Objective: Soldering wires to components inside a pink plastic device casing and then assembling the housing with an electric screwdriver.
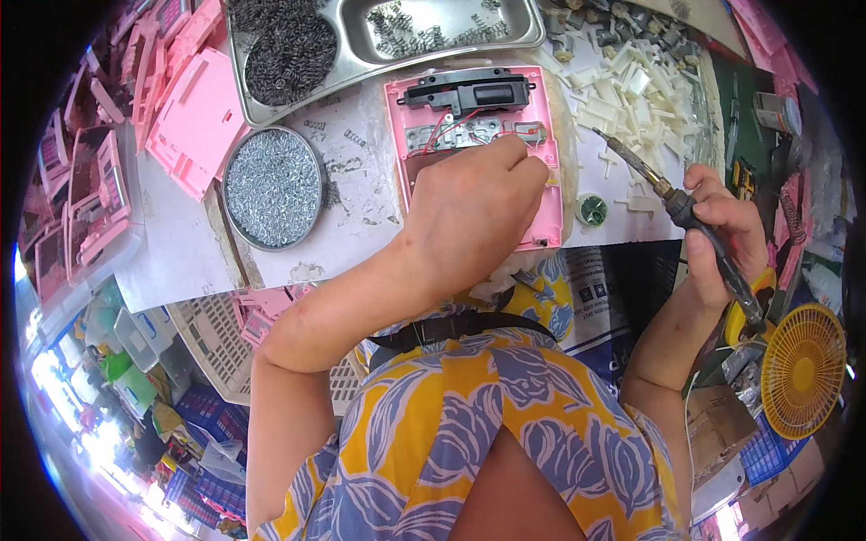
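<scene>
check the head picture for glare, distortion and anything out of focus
Head view: white glare with a bluish-violet fringe burns out the lower left rim; head view: bright reflections streak the shiny silver metal tray; head view: fisheye curvature bends the surroundings, with black corners; head view: the slim black-handled tool with a metal tip looks fairly sharp.

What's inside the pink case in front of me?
The pink case holds a black plastic part at the far end, with a silver metal plate and thin red wires nearer you. Your left hand covers much of the middle; what's beneath is hidden.
</scene>
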Demonstrator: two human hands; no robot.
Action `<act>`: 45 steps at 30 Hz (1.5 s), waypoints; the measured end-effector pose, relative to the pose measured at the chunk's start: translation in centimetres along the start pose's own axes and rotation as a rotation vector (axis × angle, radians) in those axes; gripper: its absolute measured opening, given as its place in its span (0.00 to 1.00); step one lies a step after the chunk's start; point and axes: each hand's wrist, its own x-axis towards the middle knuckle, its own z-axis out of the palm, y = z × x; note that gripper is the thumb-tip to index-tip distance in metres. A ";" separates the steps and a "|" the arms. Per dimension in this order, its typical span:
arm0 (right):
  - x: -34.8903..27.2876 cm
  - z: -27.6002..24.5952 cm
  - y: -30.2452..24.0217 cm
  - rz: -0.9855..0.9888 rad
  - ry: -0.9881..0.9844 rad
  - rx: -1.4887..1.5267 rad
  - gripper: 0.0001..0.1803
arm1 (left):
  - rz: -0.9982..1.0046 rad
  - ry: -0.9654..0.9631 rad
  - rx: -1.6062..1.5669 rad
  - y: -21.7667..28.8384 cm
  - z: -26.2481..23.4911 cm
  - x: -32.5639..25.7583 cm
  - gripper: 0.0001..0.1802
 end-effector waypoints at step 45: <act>-2.6 4.3 -0.7 0.216 -0.114 -0.025 0.13 | -0.157 -0.132 -0.192 -0.1 -1.5 -0.8 0.05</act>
